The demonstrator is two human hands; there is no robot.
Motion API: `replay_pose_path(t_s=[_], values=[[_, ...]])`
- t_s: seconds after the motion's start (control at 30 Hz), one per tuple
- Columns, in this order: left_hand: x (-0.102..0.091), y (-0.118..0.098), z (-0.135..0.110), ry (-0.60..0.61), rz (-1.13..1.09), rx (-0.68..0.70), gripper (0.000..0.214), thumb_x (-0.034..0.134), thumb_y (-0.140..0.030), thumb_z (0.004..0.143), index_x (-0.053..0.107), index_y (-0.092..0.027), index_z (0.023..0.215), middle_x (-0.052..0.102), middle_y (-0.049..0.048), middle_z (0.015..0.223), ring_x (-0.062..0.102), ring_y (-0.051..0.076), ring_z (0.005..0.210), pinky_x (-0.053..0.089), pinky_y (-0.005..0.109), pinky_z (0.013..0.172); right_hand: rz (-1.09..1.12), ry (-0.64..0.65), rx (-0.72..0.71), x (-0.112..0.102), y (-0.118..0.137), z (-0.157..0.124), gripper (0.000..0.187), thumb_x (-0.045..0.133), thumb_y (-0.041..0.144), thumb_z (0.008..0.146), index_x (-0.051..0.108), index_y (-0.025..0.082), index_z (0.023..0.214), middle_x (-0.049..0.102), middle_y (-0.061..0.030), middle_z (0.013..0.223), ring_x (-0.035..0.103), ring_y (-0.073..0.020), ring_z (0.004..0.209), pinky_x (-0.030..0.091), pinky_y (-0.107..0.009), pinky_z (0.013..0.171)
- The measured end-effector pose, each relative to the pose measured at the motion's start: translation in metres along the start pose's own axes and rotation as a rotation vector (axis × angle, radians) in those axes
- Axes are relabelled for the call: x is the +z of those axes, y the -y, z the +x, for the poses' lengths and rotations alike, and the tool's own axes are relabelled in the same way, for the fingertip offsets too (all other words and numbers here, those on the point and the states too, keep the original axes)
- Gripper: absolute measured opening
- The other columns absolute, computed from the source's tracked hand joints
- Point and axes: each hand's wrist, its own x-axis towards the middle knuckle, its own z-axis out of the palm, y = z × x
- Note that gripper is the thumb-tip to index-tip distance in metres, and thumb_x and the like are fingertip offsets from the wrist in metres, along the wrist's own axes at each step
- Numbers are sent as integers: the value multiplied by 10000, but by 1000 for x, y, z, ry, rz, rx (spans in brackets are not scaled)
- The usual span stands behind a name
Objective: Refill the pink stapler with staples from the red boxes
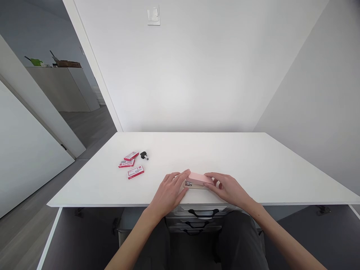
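A pink stapler (199,179) lies on the white table (253,165) near its front edge, held between both hands. My left hand (168,192) grips its left end with fingers curled around it. My right hand (228,188) holds the right end, fingers closed over the top. Three small red-and-white staple boxes (131,164) lie on the table to the left, well away from my hands. A small black object with a metal tip (144,155) rests just right of the boxes.
A set of clear plastic drawers with black handles (200,217) stands under the table in front of my legs. White walls close the table at the back and right. A doorway opens to the left onto a wooden floor.
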Motion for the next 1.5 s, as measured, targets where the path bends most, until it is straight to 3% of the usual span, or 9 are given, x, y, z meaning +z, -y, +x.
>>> replay_pose_path(t_s=[0.37, 0.67, 0.8, 1.0, 1.17, 1.5], values=[[-8, 6, -11, 25, -103, -114, 603, 509, -356, 1021, 268, -285, 1570, 487, 90, 1545, 481, 250, 1390, 439, 440, 1122, 73, -21, -9, 13, -4, -7, 328, 492, 498, 996, 615, 288, 1216, 701, -36, 1054, 620, -203, 793, 526, -352, 751], [-31, 59, -37, -15, 81, -244, 562, 522, -408, 991, 367, -266, 1513, 466, 110, 1539, 405, 299, 1438, 338, 526, 1188, 153, -82, 43, 17, -12, -7, 327, 556, 524, 959, 654, 270, 1140, 674, -19, 882, 578, -196, 723, 499, -323, 658], [-31, 76, -47, -59, 250, -394, 512, 480, -423, 985, 436, -239, 1460, 469, 137, 1529, 349, 345, 1461, 289, 581, 1185, 177, -116, 66, 19, -13, -7, 334, 577, 535, 948, 669, 273, 1133, 685, -19, 894, 593, -190, 712, 501, -311, 629], [-19, 76, -50, -202, 382, -567, 505, 481, -400, 947, 482, -181, 1402, 488, 161, 1492, 304, 375, 1474, 211, 589, 1208, 187, -183, 115, 23, -17, -7, 355, 602, 547, 929, 675, 256, 1121, 694, -30, 903, 603, -198, 717, 508, -322, 635], [-20, 75, -49, -208, 361, -665, 504, 475, -405, 942, 490, -171, 1388, 471, 159, 1511, 322, 376, 1466, 192, 611, 1216, 184, -194, 122, 24, -17, -8, 369, 590, 550, 934, 661, 252, 1141, 692, -38, 904, 606, -203, 714, 514, -328, 627], [-26, 72, -48, -193, 269, -693, 504, 490, -407, 939, 483, -196, 1397, 467, 132, 1539, 327, 358, 1481, 359, 561, 1159, 160, -204, 120, 26, -15, -7, 341, 581, 538, 944, 649, 262, 1131, 677, -32, 882, 603, -204, 701, 507, -327, 621]])
